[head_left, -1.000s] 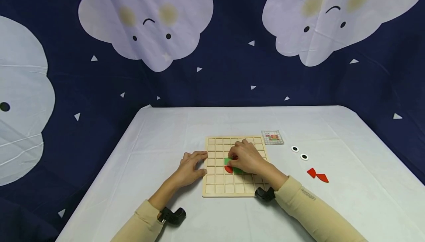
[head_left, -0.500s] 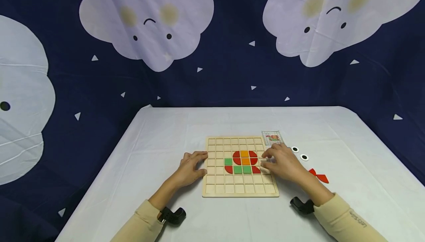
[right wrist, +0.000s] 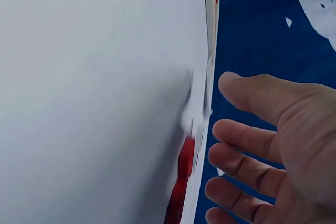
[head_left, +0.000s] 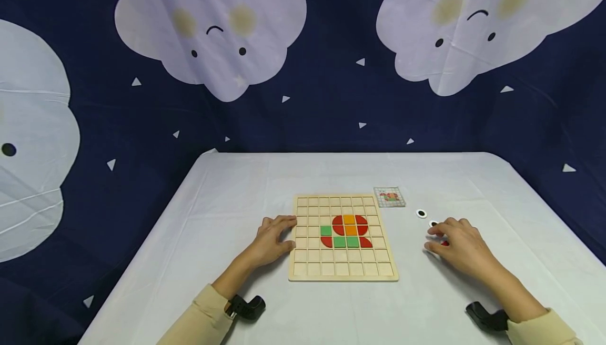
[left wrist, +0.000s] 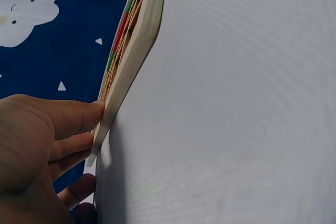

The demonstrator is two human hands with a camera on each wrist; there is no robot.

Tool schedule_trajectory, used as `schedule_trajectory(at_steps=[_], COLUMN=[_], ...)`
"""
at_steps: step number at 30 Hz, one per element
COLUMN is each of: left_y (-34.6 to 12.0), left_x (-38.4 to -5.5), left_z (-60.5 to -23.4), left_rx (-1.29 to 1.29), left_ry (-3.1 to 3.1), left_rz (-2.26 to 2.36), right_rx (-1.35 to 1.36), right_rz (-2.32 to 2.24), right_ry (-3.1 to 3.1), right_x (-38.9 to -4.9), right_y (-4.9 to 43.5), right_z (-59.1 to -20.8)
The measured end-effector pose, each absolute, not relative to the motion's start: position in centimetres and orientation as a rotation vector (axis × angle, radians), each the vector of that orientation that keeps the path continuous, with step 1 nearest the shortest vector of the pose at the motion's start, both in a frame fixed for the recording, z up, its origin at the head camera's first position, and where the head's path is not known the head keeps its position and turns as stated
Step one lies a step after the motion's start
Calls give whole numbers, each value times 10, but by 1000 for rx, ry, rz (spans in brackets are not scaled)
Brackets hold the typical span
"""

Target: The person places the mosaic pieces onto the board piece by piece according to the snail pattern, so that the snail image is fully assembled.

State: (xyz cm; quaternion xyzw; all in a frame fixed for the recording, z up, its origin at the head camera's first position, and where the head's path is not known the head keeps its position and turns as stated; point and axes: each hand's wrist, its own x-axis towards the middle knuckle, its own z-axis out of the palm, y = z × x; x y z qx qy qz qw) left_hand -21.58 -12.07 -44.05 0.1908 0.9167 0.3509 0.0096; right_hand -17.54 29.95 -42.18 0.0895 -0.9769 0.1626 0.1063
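My left hand (head_left: 271,242) rests its fingertips and thumb against the left edge of a wooden grid board (head_left: 341,270). The left wrist view shows straight fingers touching the board's edge (left wrist: 134,61). Set in the board are red rounded tiles (head_left: 338,229), orange squares (head_left: 349,224) and green squares (head_left: 352,241). Off the board to the right, my right hand (head_left: 461,245) hovers over red tiles (right wrist: 184,166), fingers loosely bent and apart from them. It mostly hides these tiles in the head view. A round eye piece (head_left: 433,224) shows partly beyond its fingertips.
Another eye piece (head_left: 421,213) lies farther back on the white-covered table (head_left: 227,176). At the board's upper right corner lies a small pattern card (head_left: 390,196). A dark blue cloud-print cloth (head_left: 331,119) hangs behind the table.
From over the tiles in the middle of the board, my right hand has moved right, off the board, to the loose red tiles. My left hand has stayed at the board's edge.
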Motion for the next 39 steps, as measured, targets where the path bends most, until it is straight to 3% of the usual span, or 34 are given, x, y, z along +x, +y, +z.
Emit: schedule_trajectory(at_steps=[13, 39], left_y=[-120, -121], left_x=[-215, -216], left_z=[-441, -441], left_rx=[596, 627], left_ry=[2857, 2873], left_rz=[1103, 1086], right_rx=[203, 370], right_rz=[391, 393], right_ry=[-2908, -2857], right_x=[-165, -171], right_y=[331, 306], right_z=[-428, -426])
